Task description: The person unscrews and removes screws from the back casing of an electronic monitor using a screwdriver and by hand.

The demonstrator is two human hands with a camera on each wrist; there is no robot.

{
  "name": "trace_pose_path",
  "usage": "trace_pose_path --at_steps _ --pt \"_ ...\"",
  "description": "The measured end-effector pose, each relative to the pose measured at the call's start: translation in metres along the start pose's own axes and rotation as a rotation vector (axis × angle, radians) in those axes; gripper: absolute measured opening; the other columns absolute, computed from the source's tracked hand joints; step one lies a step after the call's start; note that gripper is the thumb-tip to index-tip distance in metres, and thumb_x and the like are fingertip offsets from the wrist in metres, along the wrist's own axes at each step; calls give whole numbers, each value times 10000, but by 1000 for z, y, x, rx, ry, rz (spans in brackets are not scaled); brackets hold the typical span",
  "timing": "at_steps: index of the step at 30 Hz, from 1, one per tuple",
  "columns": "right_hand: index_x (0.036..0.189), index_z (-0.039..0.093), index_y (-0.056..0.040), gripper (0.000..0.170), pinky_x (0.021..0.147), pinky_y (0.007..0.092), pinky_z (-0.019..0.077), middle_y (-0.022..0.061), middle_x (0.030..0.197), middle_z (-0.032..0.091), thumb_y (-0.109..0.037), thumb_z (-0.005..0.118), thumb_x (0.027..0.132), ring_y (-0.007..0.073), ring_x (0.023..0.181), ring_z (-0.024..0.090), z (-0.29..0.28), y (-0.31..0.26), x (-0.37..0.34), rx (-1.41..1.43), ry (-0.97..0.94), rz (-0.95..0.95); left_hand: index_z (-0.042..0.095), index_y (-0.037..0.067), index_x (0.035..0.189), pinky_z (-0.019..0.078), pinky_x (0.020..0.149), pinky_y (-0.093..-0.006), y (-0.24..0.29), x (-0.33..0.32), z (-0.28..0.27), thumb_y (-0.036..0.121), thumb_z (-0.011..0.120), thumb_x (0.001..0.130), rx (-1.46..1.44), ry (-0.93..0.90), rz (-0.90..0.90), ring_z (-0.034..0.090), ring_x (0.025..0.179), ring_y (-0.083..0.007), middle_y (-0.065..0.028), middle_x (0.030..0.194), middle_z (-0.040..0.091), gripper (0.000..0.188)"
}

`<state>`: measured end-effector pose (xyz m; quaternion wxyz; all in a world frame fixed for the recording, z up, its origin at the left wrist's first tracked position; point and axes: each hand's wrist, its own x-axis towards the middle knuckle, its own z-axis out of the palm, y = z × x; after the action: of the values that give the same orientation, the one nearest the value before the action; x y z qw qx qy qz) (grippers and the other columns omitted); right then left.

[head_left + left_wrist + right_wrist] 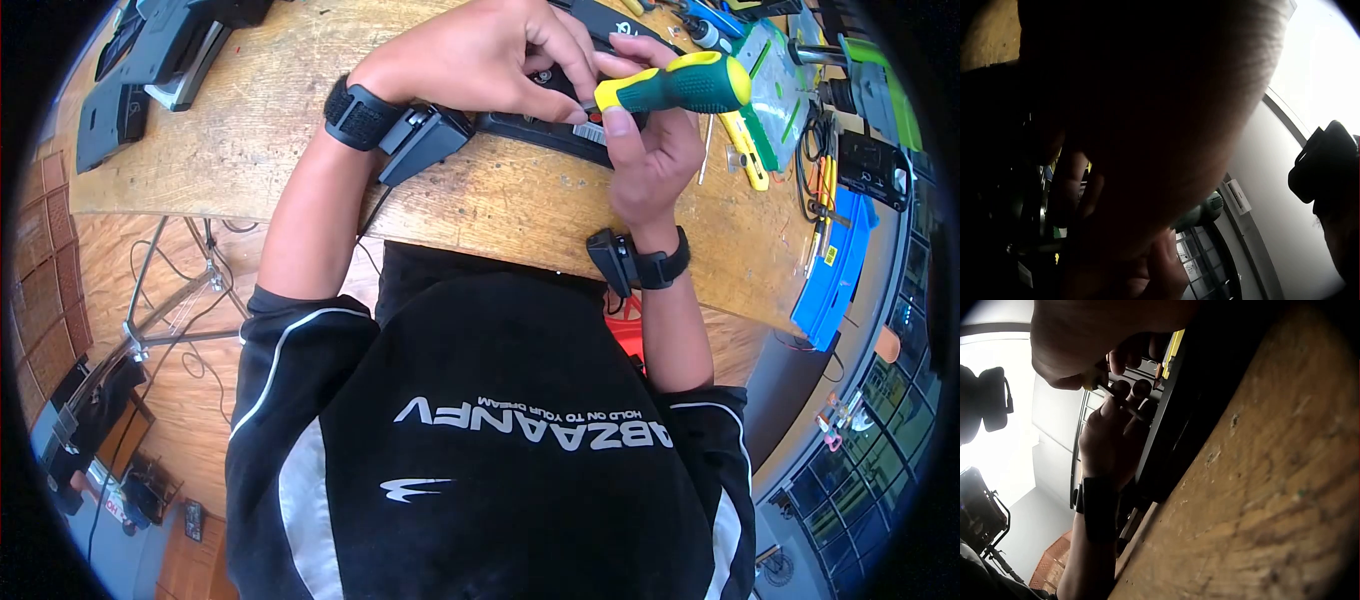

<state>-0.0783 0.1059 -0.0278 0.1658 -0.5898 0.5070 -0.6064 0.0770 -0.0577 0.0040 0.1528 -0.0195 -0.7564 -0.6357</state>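
A screwdriver with a green and yellow handle (pixel 690 84) is gripped by my right hand (pixel 655 150), handle pointing right. My left hand (pixel 480 60) reaches in from the left, its thumb and fingers pinched around the metal shaft near the tip. Both hands are over a black case (pixel 550 135) bearing a white label. In the right wrist view the shaft (pixel 1132 410) runs between the fingertips of the left hand (pixel 1107 440) towards the case edge. The left wrist view is dark, with the handle (pixel 1200 212) beyond the palm; the exact tip contact is hidden.
A yellow cutter (pixel 743 150), a green-edged clear board (pixel 775 95), cables and a blue tray (pixel 838 270) lie right of the case on the wooden table (pixel 480 215). Black devices (pixel 165 50) stand at the upper left. More tools crowd the upper right.
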Motion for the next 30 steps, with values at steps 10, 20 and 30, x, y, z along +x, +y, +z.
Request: trace_pose_path --at_steps 10,20,30 --pt "1155 729 -9 425 935 330 504 128 1229 670 -296 826 856 229 1092 645 2 5 0 -94 70 -31 756 -4 891 456 643 -271 19 -1 3 69 852 739 136 46 -32 578 713 -126 -59 829 668 194" --pt "1162 735 -15 363 1019 373 468 133 1239 670 -229 773 870 252 1151 621 4 1 0 -45 71 -17 767 -5 892 492 720 -280 -5 2 0 33 829 762 127 5 59 642 819 -158 -78 871 700 148" --pt "1175 726 -9 465 989 363 483 130 1224 679 -327 836 854 245 1133 627 -1 3 2 -116 41 -95 763 -11 888 496 703 -284 10 0 1 38 823 763 153 10 -2 645 798 -165 -95 840 696 148"
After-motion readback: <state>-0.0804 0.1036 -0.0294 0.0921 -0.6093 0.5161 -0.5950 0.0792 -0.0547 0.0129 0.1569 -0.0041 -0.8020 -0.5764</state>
